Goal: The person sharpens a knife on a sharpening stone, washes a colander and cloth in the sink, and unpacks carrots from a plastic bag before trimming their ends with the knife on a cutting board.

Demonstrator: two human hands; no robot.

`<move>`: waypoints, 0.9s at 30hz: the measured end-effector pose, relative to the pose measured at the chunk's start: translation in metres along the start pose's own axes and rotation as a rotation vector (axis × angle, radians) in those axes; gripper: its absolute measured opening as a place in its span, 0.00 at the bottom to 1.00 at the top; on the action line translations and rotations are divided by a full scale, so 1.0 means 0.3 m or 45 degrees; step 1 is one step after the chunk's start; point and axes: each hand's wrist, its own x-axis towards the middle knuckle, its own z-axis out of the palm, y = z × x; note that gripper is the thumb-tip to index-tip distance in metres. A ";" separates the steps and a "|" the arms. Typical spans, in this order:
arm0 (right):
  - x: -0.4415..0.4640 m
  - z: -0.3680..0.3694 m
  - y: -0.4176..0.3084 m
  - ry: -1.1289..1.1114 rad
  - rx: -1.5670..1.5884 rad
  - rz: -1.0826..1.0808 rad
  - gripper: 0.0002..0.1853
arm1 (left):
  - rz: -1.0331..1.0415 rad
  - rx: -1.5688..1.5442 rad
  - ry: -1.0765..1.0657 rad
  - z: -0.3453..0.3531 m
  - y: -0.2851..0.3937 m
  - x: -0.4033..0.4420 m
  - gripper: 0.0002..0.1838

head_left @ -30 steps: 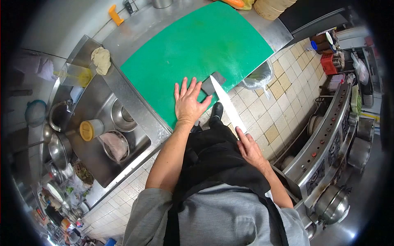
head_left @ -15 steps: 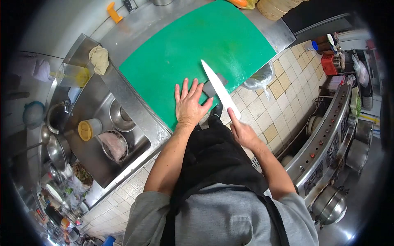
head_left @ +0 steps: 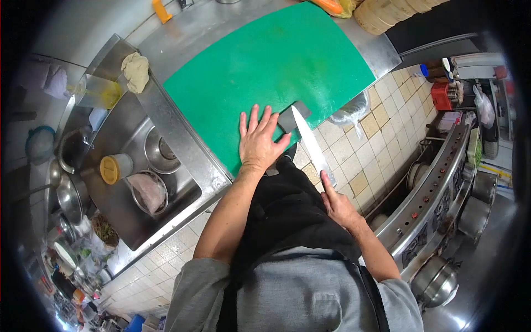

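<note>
My left hand (head_left: 259,143) lies on the near edge of the green cutting board (head_left: 265,61), fingers spread, its thumb and index finger against a dark grey block (head_left: 286,121). The block sits at the board's near edge and looks like a sharpening stone. In my right hand (head_left: 338,207) is the handle of a long knife (head_left: 311,145). Its tip rests over the right part of the block, and the blade slants down to the right, past the board's edge. My right fingers are wrapped round the handle.
On the left, a sink (head_left: 119,216) holds a yellow-lidded container (head_left: 110,169) and a bowl of pale meat (head_left: 148,191). A cloth (head_left: 135,72) lies on its rim. Steamer baskets (head_left: 381,14) stand at the back right. A stove (head_left: 420,213) is on the right.
Half a second ago the knife reached farther up across the block; now it has drawn back down and right with my right hand. My left hand stays by the block. The view has shifted slightly.
</note>
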 end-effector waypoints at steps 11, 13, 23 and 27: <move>0.340 -0.090 -0.069 0.023 -0.102 -0.048 0.36 | 0.028 0.032 0.029 -0.003 -0.001 0.007 0.31; 0.197 -0.037 -0.007 0.029 -0.052 -0.012 0.38 | 0.016 0.049 0.006 -0.003 0.000 -0.001 0.31; 0.281 -0.039 0.030 0.017 -0.106 -0.027 0.39 | -0.006 0.034 -0.014 0.002 -0.003 0.003 0.31; 0.457 -0.115 -0.104 0.075 0.007 -0.083 0.38 | 0.012 0.042 -0.021 -0.003 -0.007 -0.008 0.31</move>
